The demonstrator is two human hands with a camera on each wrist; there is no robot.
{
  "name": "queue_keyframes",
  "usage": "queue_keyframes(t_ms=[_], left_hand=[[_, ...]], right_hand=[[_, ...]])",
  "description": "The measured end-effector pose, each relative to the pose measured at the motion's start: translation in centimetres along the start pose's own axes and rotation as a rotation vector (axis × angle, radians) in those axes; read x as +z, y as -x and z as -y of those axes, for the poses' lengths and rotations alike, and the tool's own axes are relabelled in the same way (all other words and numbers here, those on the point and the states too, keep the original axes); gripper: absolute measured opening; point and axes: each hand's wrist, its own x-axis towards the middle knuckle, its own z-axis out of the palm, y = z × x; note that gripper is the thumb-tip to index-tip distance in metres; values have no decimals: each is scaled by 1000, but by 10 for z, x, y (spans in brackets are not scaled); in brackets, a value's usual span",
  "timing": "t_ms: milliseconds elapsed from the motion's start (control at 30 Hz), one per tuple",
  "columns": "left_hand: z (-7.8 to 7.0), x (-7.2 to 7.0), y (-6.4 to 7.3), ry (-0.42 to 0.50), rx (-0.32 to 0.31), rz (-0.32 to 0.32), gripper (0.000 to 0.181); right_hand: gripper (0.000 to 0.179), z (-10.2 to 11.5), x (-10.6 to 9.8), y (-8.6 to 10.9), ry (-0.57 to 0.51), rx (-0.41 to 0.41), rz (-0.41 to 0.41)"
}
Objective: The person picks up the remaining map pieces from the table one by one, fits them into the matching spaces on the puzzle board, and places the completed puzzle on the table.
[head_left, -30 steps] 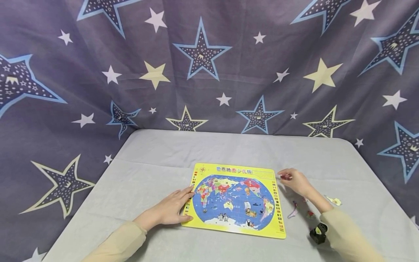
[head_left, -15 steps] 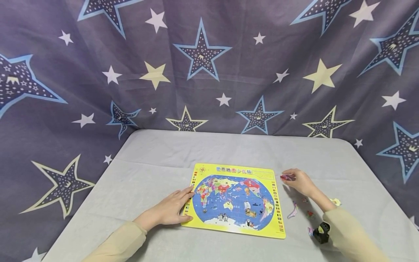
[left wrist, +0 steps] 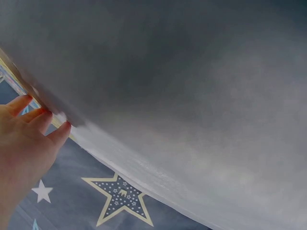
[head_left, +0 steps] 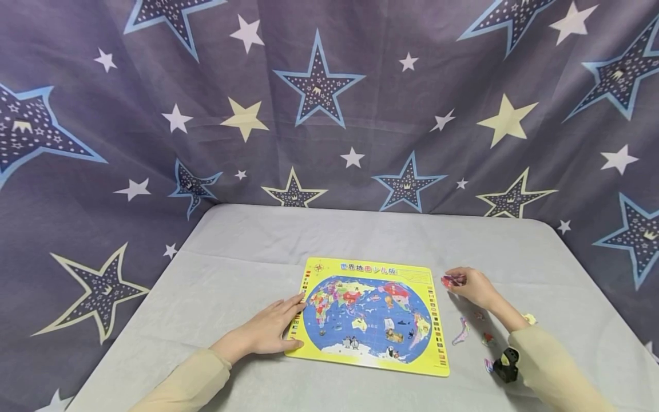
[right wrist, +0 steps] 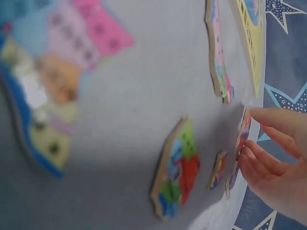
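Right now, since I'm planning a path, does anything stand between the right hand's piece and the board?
Nothing visible does. The piece in the right hand is just right of the board, with only table between; the other pieces lie outside that gap.

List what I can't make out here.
Right wrist view: nearest piece, blurred and cut off by the left edge.
Head view: part of the red piece, hidden by the right hand; the printed flags, too small to identify.
Left wrist view: left hand, cut off by the left edge.
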Motion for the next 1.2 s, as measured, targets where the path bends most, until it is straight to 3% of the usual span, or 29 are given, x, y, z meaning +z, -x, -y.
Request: queue_keyframes(t_ms=[567,1200], left_hand=[[1,1,0,8,-9,12,79],[0,1,0,3,-10,7,80]], right_hand=[[38,-8,3,-4,16,-10,38],[31,-7,3,-3,-67,73,51]])
